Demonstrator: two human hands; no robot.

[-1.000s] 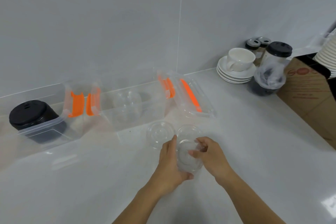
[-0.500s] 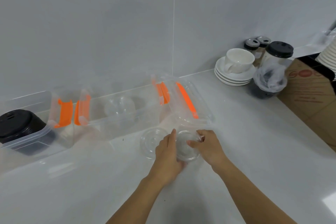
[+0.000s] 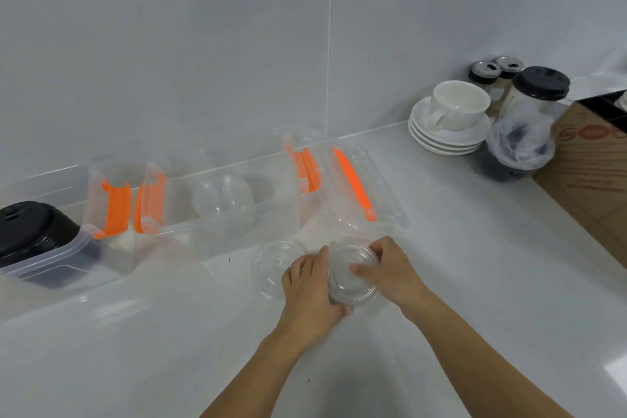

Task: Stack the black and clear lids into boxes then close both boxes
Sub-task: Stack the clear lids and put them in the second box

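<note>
Both my hands grip a small stack of clear lids [image 3: 353, 278] just above the white counter. My left hand [image 3: 310, 292] holds its left side, my right hand [image 3: 390, 273] its right side with the thumb on top. Another clear lid [image 3: 274, 263] lies on the counter just left of my left hand. Behind them stands an open clear box [image 3: 271, 210] holding a stack of clear lids [image 3: 222, 200]. At the far left a second open clear box [image 3: 68, 254] holds a stack of black lids [image 3: 32, 231]. A box cover with orange clips [image 3: 359, 187] lies to the right.
White saucers with a cup [image 3: 451, 119] stand at the back right by the wall. Beside them are a black-lidded cup in a plastic bag [image 3: 529, 119] and two small jars [image 3: 492, 71]. A cardboard box [image 3: 590, 173] fills the right edge.
My hands carried the clear lids a little away from me toward the boxes and set them onto another clear lid. The view shifted right, so the boxes sit further left.
</note>
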